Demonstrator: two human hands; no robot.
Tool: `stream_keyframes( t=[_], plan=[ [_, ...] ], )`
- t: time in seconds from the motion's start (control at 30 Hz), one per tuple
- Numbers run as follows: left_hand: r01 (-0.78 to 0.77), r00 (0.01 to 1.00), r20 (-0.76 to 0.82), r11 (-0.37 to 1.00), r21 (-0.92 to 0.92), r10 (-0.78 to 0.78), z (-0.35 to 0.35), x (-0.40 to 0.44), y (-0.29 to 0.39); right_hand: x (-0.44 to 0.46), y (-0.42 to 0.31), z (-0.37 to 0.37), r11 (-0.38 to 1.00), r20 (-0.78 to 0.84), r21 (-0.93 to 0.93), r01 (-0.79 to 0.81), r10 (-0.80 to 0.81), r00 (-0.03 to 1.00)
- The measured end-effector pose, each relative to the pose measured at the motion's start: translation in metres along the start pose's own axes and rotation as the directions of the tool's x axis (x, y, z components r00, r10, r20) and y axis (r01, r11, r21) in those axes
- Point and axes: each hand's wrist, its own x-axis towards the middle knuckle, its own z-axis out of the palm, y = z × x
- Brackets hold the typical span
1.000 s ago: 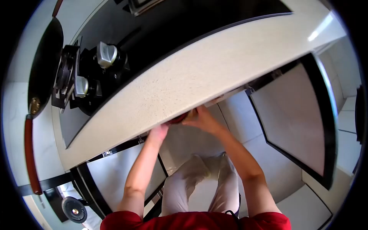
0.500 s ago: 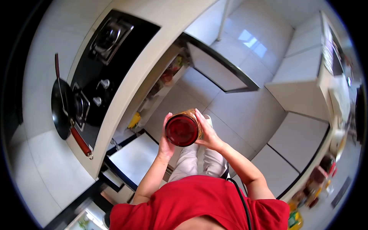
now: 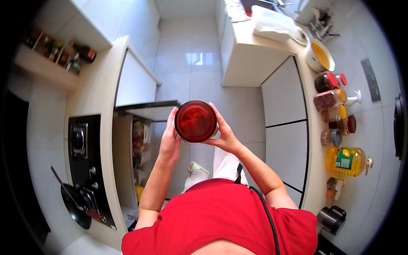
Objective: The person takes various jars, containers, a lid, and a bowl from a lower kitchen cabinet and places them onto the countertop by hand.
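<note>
A large round jar (image 3: 195, 122), dark red at the end facing me, is held up in front of my body above the floor. My left hand (image 3: 171, 138) is pressed against its left side, while my right hand (image 3: 225, 135) wraps its right side. Both palms hide parts of the jar's wall. Whether that red end is a lid or the base, I cannot tell. Past the jar on the left stands an open cabinet door (image 3: 148, 106), with packets inside the cabinet below the counter.
On the left counter is a black gas stove (image 3: 87, 159) with a wok (image 3: 76, 208) on it. Along the right counter (image 3: 313, 170) stand several jars, an oil bottle (image 3: 345, 161), a kettle (image 3: 331, 219) and a bowl (image 3: 319, 56). A slippered foot (image 3: 197, 168) is on the floor.
My body and view have turned to the right, so the stove now sits further down and the right counter shows fully. The jar stays between both hands and appears higher in view.
</note>
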Motion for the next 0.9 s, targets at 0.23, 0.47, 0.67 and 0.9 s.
stream_keyframes(
  t=[0.23,0.47,0.67,0.9],
  plan=[
    [0.067,0.986,0.140,0.984,0.164,-0.091,0.141,0.114,-0.041,0.009,0.005,-0.162,0.995,-0.217,-0.096,0.012,-0.032,0.976],
    [0.176,0.903,0.339,0.948,0.264,-0.262,0.300,0.231,-0.099,0.000,0.031,-0.323,0.959,-0.498,-0.248,-0.135,-0.007,0.867],
    [0.216,0.827,0.406,0.886,0.411,-0.390,0.382,0.326,-0.139,0.016,0.077,-0.404,0.984,-0.655,-0.110,-0.140,0.034,0.754],
    [0.315,0.742,0.402,0.808,0.498,-0.537,0.450,0.415,-0.149,0.056,0.109,-0.470,0.988,-0.778,-0.037,-0.153,0.067,0.625]
  ],
)
